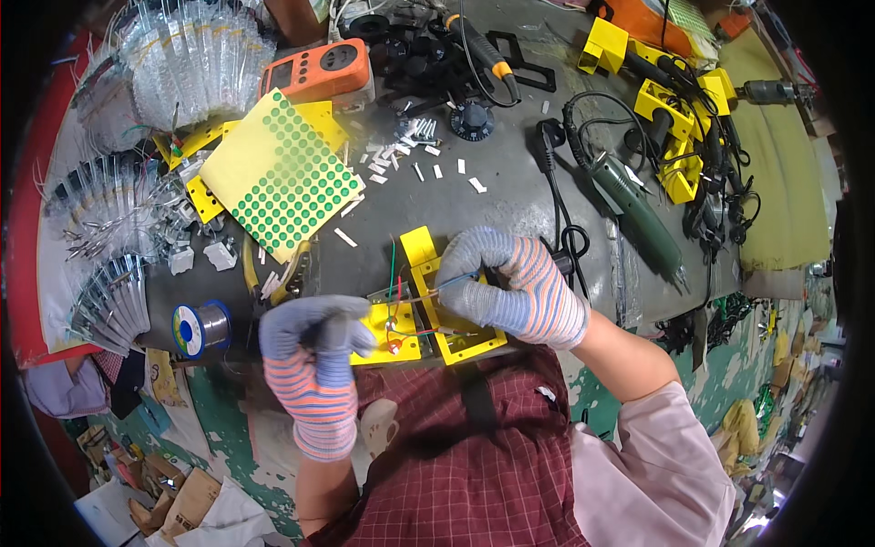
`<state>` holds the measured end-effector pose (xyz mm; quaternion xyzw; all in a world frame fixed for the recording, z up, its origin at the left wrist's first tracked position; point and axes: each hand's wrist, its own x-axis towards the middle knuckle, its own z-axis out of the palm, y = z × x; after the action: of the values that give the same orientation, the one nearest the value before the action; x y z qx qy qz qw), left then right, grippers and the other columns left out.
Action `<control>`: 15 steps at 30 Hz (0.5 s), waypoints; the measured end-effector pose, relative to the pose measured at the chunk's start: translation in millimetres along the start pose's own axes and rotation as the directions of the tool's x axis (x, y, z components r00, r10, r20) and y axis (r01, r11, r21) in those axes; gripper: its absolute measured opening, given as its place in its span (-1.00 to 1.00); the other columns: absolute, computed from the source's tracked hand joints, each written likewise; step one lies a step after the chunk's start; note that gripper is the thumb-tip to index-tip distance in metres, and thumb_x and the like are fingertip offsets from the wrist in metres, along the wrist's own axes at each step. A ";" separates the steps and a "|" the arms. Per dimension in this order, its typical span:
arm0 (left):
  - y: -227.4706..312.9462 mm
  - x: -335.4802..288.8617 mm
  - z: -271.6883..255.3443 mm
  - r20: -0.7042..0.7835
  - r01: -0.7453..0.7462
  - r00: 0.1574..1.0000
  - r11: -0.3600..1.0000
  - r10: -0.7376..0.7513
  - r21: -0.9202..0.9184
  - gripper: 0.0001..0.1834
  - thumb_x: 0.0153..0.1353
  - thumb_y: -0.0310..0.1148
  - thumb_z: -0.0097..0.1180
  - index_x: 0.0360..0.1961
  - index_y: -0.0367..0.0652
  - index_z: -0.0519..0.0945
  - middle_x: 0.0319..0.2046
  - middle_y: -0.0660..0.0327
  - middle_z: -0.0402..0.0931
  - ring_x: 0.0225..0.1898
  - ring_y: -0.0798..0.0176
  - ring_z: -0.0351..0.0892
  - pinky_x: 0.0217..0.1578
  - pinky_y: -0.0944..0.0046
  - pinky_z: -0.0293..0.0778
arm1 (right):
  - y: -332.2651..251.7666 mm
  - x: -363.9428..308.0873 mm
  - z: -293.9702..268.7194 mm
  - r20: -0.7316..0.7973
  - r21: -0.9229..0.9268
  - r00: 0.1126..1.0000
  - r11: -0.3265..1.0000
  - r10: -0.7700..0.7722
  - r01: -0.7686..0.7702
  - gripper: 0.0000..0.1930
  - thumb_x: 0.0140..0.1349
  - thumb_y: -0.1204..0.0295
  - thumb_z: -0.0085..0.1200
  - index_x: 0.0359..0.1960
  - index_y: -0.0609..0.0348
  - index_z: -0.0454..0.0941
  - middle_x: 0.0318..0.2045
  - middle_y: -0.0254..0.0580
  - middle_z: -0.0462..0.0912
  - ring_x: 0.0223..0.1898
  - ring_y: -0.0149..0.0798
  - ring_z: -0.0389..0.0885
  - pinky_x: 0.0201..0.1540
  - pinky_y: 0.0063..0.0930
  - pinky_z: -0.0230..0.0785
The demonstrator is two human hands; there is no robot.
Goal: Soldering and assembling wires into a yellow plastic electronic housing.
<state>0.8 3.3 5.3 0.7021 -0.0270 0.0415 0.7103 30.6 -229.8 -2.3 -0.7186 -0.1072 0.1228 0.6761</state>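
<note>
At the near edge of the bench lies a yellow metal housing (456, 345), with a yellow plate (375, 351) beside it on the left. Red, green and dark wires run from small parts on the plate. My right hand (519, 284), in a striped knitted glove, is over the housing with thumb and fingers pinched on a thin blue wire (458, 280). Left of the plate, my left hand (314, 369) wears a matching glove. Its fingers are curled together near the plate's edge, and whatever they hold is hidden.
A solder spool (202, 330) and yellow-handled pliers (293, 273) lie left. Behind are a green-dot sticker sheet (283, 173), an orange meter (317, 71) and black knobs (471, 120). A green electric screwdriver (638, 214) and several yellow housings (679, 164) are right.
</note>
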 end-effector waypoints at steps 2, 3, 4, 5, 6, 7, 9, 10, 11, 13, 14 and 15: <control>2.5 -5.2 9.2 0.012 0.137 0.991 0.990 -0.137 -0.039 -0.80 0.35 -0.33 0.22 -0.16 -0.18 0.48 -0.32 0.07 0.63 -0.54 0.35 0.52 -0.51 0.36 0.44 | 0.1 -0.7 -1.7 0.016 0.010 0.999 0.999 0.044 -0.044 -0.82 0.19 0.38 0.25 -0.25 0.21 0.67 -0.32 -0.16 0.68 -0.23 -0.23 0.65 -0.10 -0.34 0.47; 3.8 -7.8 12.0 0.018 0.181 0.983 0.974 -0.181 -0.136 -0.80 0.33 -0.35 0.23 -0.17 -0.17 0.49 -0.28 0.05 0.63 -0.52 0.33 0.53 -0.50 0.35 0.45 | 0.3 -1.6 -2.5 0.014 0.013 0.999 0.999 0.043 -0.043 -0.82 0.19 0.38 0.25 -0.25 0.21 0.67 -0.32 -0.16 0.68 -0.23 -0.23 0.65 -0.10 -0.34 0.47; 4.0 -8.0 11.9 0.020 0.181 0.983 0.974 -0.180 -0.133 -0.80 0.33 -0.35 0.23 -0.17 -0.17 0.49 -0.28 0.05 0.63 -0.52 0.33 0.53 -0.50 0.35 0.45 | 1.0 -2.5 -3.4 0.037 0.048 0.999 0.998 0.036 -0.038 -0.83 0.19 0.38 0.25 -0.27 0.21 0.66 -0.33 -0.15 0.67 -0.24 -0.24 0.65 -0.10 -0.35 0.47; 3.3 -7.0 11.7 0.070 0.218 0.976 0.939 -0.206 -0.265 -0.86 0.31 -0.46 0.20 -0.17 -0.22 0.50 -0.27 0.02 0.64 -0.46 0.31 0.58 -0.44 0.33 0.53 | 2.1 -3.1 -4.6 0.059 0.083 0.998 0.996 0.028 -0.033 -0.84 0.19 0.39 0.25 -0.28 0.21 0.66 -0.34 -0.15 0.66 -0.24 -0.24 0.66 -0.10 -0.35 0.47; 2.4 -6.7 11.1 0.123 0.256 0.966 0.885 -0.226 -0.389 -0.89 0.30 -0.57 0.17 -0.18 -0.26 0.52 -0.26 0.00 0.64 -0.40 0.29 0.63 -0.39 0.30 0.60 | 4.7 -3.3 -5.0 0.055 0.087 0.998 0.996 0.026 -0.031 -0.84 0.19 0.39 0.25 -0.28 0.21 0.66 -0.34 -0.15 0.66 -0.24 -0.24 0.66 -0.10 -0.35 0.47; 1.1 -7.4 11.8 0.126 0.257 0.966 0.887 -0.225 -0.384 -0.89 0.30 -0.57 0.17 -0.18 -0.26 0.52 -0.26 0.00 0.64 -0.40 0.29 0.63 -0.39 0.30 0.60 | 8.4 -3.3 -5.7 0.061 0.076 0.997 0.996 -0.044 0.039 -0.84 0.19 0.39 0.25 -0.29 0.22 0.65 -0.35 -0.16 0.66 -0.26 -0.25 0.66 -0.12 -0.36 0.47; -3.2 -9.1 14.4 0.138 0.290 0.957 0.851 -0.255 -0.438 -0.85 0.25 -0.61 0.19 -0.18 -0.24 0.52 -0.20 -0.04 0.64 -0.36 0.26 0.64 -0.37 0.28 0.62 | 10.4 -4.1 -6.3 0.063 0.068 0.991 0.992 -0.114 0.110 -0.85 0.19 0.39 0.26 -0.30 0.22 0.65 -0.36 -0.16 0.66 -0.28 -0.27 0.66 -0.13 -0.37 0.47; -4.9 -9.5 15.6 0.130 0.252 0.967 0.880 -0.217 -0.403 -0.82 0.23 -0.63 0.21 -0.19 -0.23 0.50 -0.15 -0.05 0.63 -0.34 0.25 0.65 -0.34 0.27 0.64 | 9.9 -4.0 -5.6 0.064 0.069 0.993 0.993 -0.099 0.095 -0.84 0.19 0.39 0.26 -0.30 0.22 0.65 -0.36 -0.16 0.66 -0.30 -0.28 0.66 -0.15 -0.38 0.47; -3.6 -9.8 17.2 0.133 0.253 0.967 0.881 -0.217 -0.400 -0.82 0.23 -0.63 0.21 -0.19 -0.23 0.50 -0.15 -0.05 0.63 -0.34 0.25 0.65 -0.34 0.27 0.64 | 9.0 -4.3 -5.2 0.065 0.070 0.994 0.994 -0.084 0.079 -0.84 0.18 0.39 0.26 -0.30 0.23 0.65 -0.37 -0.17 0.66 -0.32 -0.30 0.65 -0.16 -0.38 0.48; -1.1 -10.5 19.4 0.110 0.195 0.980 0.917 -0.167 -0.349 -0.78 0.21 -0.66 0.22 -0.18 -0.22 0.48 -0.14 -0.06 0.63 -0.32 0.24 0.66 -0.31 0.27 0.65 | -2.8 -4.5 -6.4 0.094 0.125 0.995 0.992 0.010 -0.022 -0.87 0.19 0.42 0.25 -0.32 0.23 0.64 -0.35 -0.22 0.64 -0.28 -0.34 0.61 -0.15 -0.41 0.43; -1.1 -10.9 19.4 0.108 0.194 0.980 0.918 -0.166 -0.347 -0.78 0.21 -0.66 0.22 -0.18 -0.22 0.48 -0.14 -0.06 0.63 -0.32 0.24 0.66 -0.31 0.27 0.65 | -6.5 -4.5 -6.6 0.130 0.173 0.986 0.977 0.103 -0.125 -0.89 0.19 0.45 0.23 -0.33 0.23 0.63 -0.34 -0.26 0.62 -0.25 -0.37 0.56 -0.13 -0.45 0.39; -0.7 -10.8 19.9 0.111 0.183 0.982 0.930 -0.155 -0.319 -0.77 0.20 -0.61 0.25 -0.18 -0.18 0.48 -0.13 -0.03 0.61 -0.32 0.23 0.63 -0.31 0.27 0.62 | -4.2 -4.9 -6.8 0.127 0.174 0.987 0.977 0.102 -0.123 -0.89 0.19 0.45 0.23 -0.33 0.23 0.63 -0.34 -0.26 0.62 -0.25 -0.37 0.56 -0.13 -0.45 0.39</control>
<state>-9.5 -16.8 3.8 0.5751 -0.0028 -0.0546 0.8162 28.2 -237.5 2.5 -0.6505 -0.0945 0.2123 0.7230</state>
